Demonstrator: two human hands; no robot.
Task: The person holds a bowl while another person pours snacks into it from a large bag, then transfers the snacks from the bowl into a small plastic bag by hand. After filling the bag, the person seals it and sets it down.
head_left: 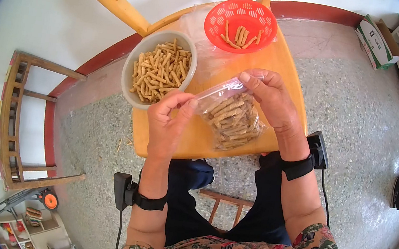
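A clear zip-lock bag (234, 119) filled with tan stick-shaped pieces is held between my two hands above the wooden chair seat. My left hand (170, 115) pinches the left end of the bag's top strip between thumb and fingers. At the other end, my right hand (271, 96) grips the strip, thumb on top. Just beyond my left hand stands a grey bowl (126, 72) heaped with the same kind of sticks. Farther back on the seat, a red perforated plastic basket (215, 15) contains several sticks.
The chair seat (286, 75) carries the bowl and basket, with thin clear plastic (192, 25) lying between them. A wooden frame (11, 120) leans at the left wall. A cardboard box (376, 44) sits on the floor at the back right. Crumbs lie on the floor left of the chair.
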